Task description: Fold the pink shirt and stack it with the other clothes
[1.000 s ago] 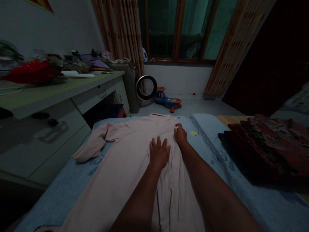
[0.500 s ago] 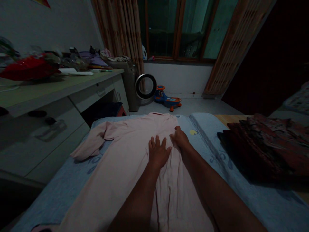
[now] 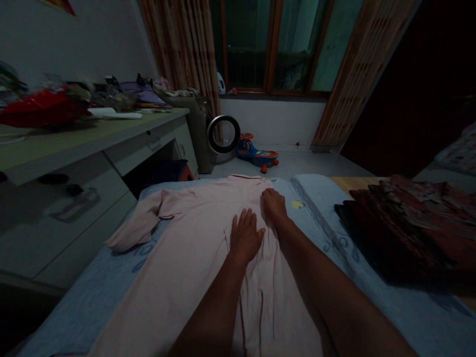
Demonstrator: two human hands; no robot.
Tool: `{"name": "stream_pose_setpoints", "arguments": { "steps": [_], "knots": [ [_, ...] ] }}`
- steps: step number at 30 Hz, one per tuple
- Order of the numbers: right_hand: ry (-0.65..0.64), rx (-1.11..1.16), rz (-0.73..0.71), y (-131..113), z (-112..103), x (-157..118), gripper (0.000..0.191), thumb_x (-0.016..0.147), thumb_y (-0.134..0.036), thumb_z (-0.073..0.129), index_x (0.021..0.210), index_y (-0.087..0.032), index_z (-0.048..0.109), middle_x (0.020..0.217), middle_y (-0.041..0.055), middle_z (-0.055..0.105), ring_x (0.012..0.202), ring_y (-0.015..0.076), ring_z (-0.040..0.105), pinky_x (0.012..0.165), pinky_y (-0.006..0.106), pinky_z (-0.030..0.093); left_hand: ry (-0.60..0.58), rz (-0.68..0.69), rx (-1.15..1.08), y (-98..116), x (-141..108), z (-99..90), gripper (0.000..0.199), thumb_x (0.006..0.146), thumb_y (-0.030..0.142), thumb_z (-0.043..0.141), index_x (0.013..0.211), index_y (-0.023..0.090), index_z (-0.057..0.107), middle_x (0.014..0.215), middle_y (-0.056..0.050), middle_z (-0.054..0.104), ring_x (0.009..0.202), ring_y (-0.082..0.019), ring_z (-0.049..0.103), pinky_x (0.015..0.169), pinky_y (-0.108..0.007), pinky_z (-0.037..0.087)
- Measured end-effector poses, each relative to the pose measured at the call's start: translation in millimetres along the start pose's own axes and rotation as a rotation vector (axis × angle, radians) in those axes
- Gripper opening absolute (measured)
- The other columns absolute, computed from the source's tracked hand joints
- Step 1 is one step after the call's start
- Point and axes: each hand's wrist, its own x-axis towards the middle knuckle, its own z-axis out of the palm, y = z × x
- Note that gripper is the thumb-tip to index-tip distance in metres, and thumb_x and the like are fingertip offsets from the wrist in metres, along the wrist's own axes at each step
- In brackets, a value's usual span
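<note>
A pale pink long garment [image 3: 174, 267] with a collar lies spread over the light blue bed cover [image 3: 308, 198]. One sleeve stretches out to the left; the right sleeve cannot be seen. My left hand [image 3: 245, 237] rests flat on the middle of the garment, fingers out and thumb apart. Just beyond it and to the right, my right hand [image 3: 274, 204] is closed at the garment's right shoulder edge, its fingers curled on the cloth. Folds run down the garment below both hands.
At the right is a stack of dark and red patterned folded cloth [image 3: 420, 223]. A cluttered desk [image 3: 111, 131] stands on the left. Behind the bed are a washing machine with its round door [image 3: 224, 135] open and a blue and orange ride-on toy [image 3: 256, 153].
My right hand has shifted slightly inward and up, its fingers now curled over the cloth. The fingers of my left hand have drawn closer together, with the palm staying in place.
</note>
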Motion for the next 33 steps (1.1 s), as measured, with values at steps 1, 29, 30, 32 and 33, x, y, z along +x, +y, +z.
{"name": "stream_pose_setpoints", "arguments": {
  "steps": [1,29,30,32,33],
  "knots": [
    [-0.025,0.021,-0.06,-0.1,2.9,4.1,0.031,0.096,-0.02,0.037,0.121,-0.021,0.056,0.141,0.0116,0.05,0.129,0.0235,0.042,0.104,0.042,0.029,-0.004,0.006,-0.001,0.1,0.1,0.0,0.061,0.097,0.05,0.03,0.148,0.016,0.038,0.159,-0.008,0.029,0.148,-0.026,0.018,0.12,-0.048,0.013],
    [-0.013,0.387,0.153,23.4,34.9,112.0,0.04,0.081,-0.011,0.043,0.112,-0.017,0.068,0.098,0.0042,0.072,0.09,0.0174,0.064,0.081,0.026,0.047,-0.017,-0.111,0.009,4.5,-4.2,4.4,0.076,0.089,0.067,0.033,0.151,0.023,0.033,0.16,-0.012,0.025,0.146,-0.044,0.014,0.115,-0.058,0.018],
    [-0.022,0.401,0.141,23.2,37.0,113.2,0.04,0.08,-0.01,0.044,0.111,-0.017,0.069,0.1,0.0039,0.073,0.091,0.0172,0.065,0.083,0.025,0.047,-0.013,-0.11,0.008,4.8,-4.3,4.4,0.076,0.089,0.068,0.033,0.151,0.023,0.034,0.159,-0.012,0.026,0.146,-0.044,0.014,0.115,-0.058,0.017],
    [-0.034,0.424,0.122,23.3,41.4,113.2,0.041,0.077,-0.008,0.045,0.107,-0.017,0.071,0.105,0.0036,0.072,0.098,0.0165,0.064,0.088,0.025,0.046,-0.005,-0.115,0.007,5.5,-4.5,4.0,0.075,0.089,0.068,0.033,0.15,0.024,0.036,0.159,-0.012,0.027,0.145,-0.044,0.015,0.115,-0.058,0.017],
    [-0.036,0.433,0.117,23.6,43.6,112.2,0.042,0.076,-0.006,0.044,0.105,-0.017,0.072,0.108,0.0033,0.072,0.102,0.0162,0.063,0.09,0.024,0.045,-0.001,-0.127,0.009,5.8,-4.6,3.3,0.075,0.089,0.068,0.033,0.149,0.024,0.037,0.158,-0.013,0.029,0.145,-0.044,0.016,0.114,-0.059,0.017]
  ]
}}
